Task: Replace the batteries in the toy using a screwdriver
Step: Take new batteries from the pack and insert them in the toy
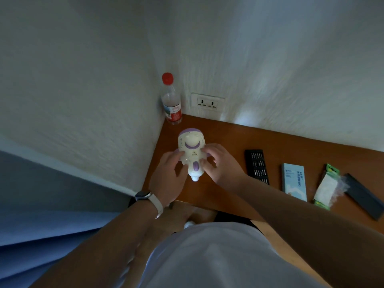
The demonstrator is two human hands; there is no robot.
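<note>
Wooden desk (pixel 228 134), set into a wall corner. The white-and-purple toy (pixel 192 148) is held over the desk's left end and clasped from both sides: the left hand (pixel 168 173) curls round its left flank, the right hand (pixel 220 163) pinches its right flank with bent fingers. Contact with the wood cannot be told. Probable hazards: a slipped grip could drop the toy past the near edge, and the right forearm, close beside the open bit tray (pixel 257 166), could sweep it. The battery pack (pixel 326 185) lies well apart.
</note>
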